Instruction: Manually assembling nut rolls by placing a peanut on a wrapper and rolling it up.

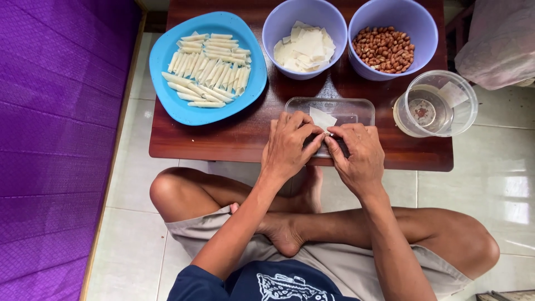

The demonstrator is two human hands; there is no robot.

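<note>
Low wooden table (234, 139) | left hand (290, 147), right hand (359, 153) grip closed on wrapper (322, 119) | filling hidden

Low dark wooden table (251, 136) on pale tiled floor (490, 184), bearing blue plate (167, 61), two lilac bowls (274, 28), clear tray (356, 106), clear round container (465, 100)

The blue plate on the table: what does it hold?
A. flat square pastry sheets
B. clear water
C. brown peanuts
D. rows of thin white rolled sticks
D. The blue plate holds rows of white rolled sticks; the peanuts and the flat pastry sheets are in two purple bowls beside it.
</note>
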